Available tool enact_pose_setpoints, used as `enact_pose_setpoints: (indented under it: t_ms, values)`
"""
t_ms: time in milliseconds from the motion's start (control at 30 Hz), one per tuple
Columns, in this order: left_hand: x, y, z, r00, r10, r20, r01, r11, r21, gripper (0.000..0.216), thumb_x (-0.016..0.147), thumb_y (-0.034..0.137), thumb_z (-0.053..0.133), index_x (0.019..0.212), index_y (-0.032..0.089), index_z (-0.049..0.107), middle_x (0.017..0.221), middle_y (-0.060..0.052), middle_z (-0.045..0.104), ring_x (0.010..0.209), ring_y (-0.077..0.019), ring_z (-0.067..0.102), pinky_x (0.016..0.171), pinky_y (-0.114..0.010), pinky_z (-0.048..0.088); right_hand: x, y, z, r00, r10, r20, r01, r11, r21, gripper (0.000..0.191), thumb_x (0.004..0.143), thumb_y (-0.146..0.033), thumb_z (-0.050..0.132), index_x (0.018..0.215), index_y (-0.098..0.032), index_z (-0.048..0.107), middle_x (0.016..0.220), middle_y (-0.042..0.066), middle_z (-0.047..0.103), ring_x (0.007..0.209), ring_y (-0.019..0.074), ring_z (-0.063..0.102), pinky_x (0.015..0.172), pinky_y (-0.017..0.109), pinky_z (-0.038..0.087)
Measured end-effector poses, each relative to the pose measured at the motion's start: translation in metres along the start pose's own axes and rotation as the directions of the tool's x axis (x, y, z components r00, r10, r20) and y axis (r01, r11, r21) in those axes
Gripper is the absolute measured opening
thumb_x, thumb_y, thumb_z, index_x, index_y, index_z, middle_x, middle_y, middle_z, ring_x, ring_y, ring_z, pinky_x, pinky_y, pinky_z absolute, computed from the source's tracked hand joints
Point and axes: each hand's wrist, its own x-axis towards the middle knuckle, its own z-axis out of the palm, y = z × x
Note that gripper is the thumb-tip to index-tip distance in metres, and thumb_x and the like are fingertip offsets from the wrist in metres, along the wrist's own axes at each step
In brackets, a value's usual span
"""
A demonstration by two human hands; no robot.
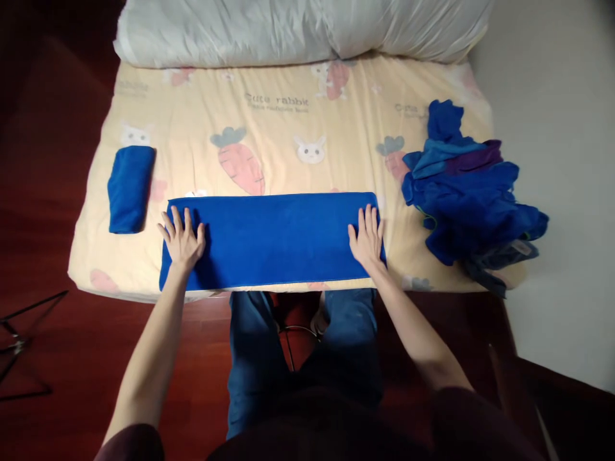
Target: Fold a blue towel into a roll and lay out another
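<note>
A blue towel (278,240) lies spread as a long flat rectangle along the front edge of the bed. My left hand (183,242) rests on its left end, palm down with fingers spread. On the right end lies my right hand (368,238), flat with its fingers stretched out. Left of the towel sits a folded blue cloth (131,189), a compact upright-lying bundle. To the right is a crumpled heap of cloths (473,198), mostly blue, with lighter blue and purple pieces among them.
The bed's yellow sheet (182,147) carries carrot and rabbit prints. A pale rolled quilt (298,32) lies across the back. A white wall (557,192) borders the right side. Thin dark stand legs (19,346) are on the red floor at left.
</note>
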Motion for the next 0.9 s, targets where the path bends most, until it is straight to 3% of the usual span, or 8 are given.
enact_pose_setpoints:
  t_ms: [100,233,333,400,500,633,733,900]
  values:
    - [-0.077,0.0,-0.001,1.0,0.015,-0.006,-0.015,1.0,-0.004,0.07,0.106,0.049,0.034,0.166,0.014,0.03,0.176,-0.014,0.012,0.164,-0.0335,0.001,0.132,-0.059,0.002,-0.084,-0.003,0.0,0.999,0.027,0.025,-0.028,0.999,0.027,0.066,0.11,-0.041,0.02,0.169,-0.011,0.019,0.176,0.012,0.014,0.165,0.0246,0.007,0.132,0.056,0.018]
    - [-0.201,-0.003,0.014,0.991,-0.133,-0.013,0.132,0.989,-0.06,0.072,0.107,0.048,0.032,0.168,0.011,0.023,0.175,-0.017,0.014,0.164,-0.0332,0.006,0.133,-0.058,0.012,-0.178,0.004,0.01,0.979,0.201,0.029,-0.203,0.974,0.104,0.067,0.108,-0.04,0.02,0.168,-0.01,0.025,0.174,0.015,0.023,0.165,0.0256,0.012,0.131,0.059,0.022]
    - [-0.278,0.013,0.032,0.966,-0.23,0.122,0.253,0.941,-0.224,0.068,0.106,0.047,0.033,0.168,0.019,0.027,0.17,-0.016,0.033,0.161,-0.0321,0.022,0.13,-0.057,0.028,-0.21,0.0,0.012,0.964,0.264,0.009,-0.262,0.951,0.164,0.068,0.108,-0.043,0.023,0.167,-0.01,0.026,0.174,0.016,0.021,0.165,0.0271,0.012,0.13,0.059,0.024]
    - [-0.31,0.032,0.041,0.951,-0.245,0.19,0.295,0.905,-0.306,0.064,0.106,0.047,0.033,0.166,0.023,0.033,0.163,-0.015,0.045,0.156,-0.0306,0.037,0.127,-0.054,0.036,-0.216,-0.01,0.008,0.973,0.231,0.001,-0.227,0.954,0.197,0.067,0.108,-0.043,0.027,0.167,-0.011,0.026,0.174,0.016,0.02,0.165,0.0281,0.012,0.131,0.059,0.023]
    - [-0.325,0.06,0.041,0.963,-0.192,0.187,0.246,0.909,-0.336,0.061,0.105,0.048,0.04,0.157,0.018,0.047,0.163,-0.017,0.044,0.153,-0.0326,0.041,0.126,-0.055,0.037,-0.22,-0.024,0.001,0.994,0.105,0.002,-0.103,0.963,0.249,0.063,0.108,-0.039,0.032,0.164,-0.011,0.033,0.173,0.016,0.025,0.164,0.0292,0.016,0.131,0.057,0.023]
    - [-0.306,0.082,0.034,0.983,0.002,0.183,0.065,0.931,-0.359,0.047,0.103,0.039,0.042,0.14,0.016,0.062,0.156,-0.014,0.053,0.153,-0.0318,0.041,0.127,-0.055,0.036,-0.229,-0.034,-0.002,1.0,0.017,0.022,-0.023,0.954,0.299,0.059,0.107,-0.035,0.035,0.161,-0.013,0.04,0.171,0.014,0.033,0.162,0.0277,0.022,0.128,0.05,0.032]
    - [-0.293,0.095,0.034,0.961,0.161,0.223,-0.081,0.941,-0.33,0.044,0.101,0.029,0.043,0.136,0.016,0.065,0.146,-0.013,0.064,0.15,-0.0322,0.045,0.128,-0.058,0.031,-0.236,-0.034,-0.001,0.999,0.029,0.042,-0.04,0.957,0.289,0.058,0.106,-0.035,0.035,0.16,-0.014,0.043,0.171,0.013,0.032,0.161,0.0287,0.026,0.127,0.05,0.033]
    - [-0.297,0.113,0.037,0.899,0.342,0.273,-0.305,0.937,-0.169,0.036,0.097,0.02,0.048,0.122,0.016,0.073,0.135,-0.014,0.071,0.152,-0.0349,0.041,0.13,-0.062,0.017,-0.243,-0.034,-0.004,0.995,0.023,0.1,-0.045,0.972,0.232,0.051,0.105,-0.034,0.036,0.144,-0.016,0.063,0.174,0.012,0.024,0.157,0.0308,0.035,0.127,0.052,0.032]
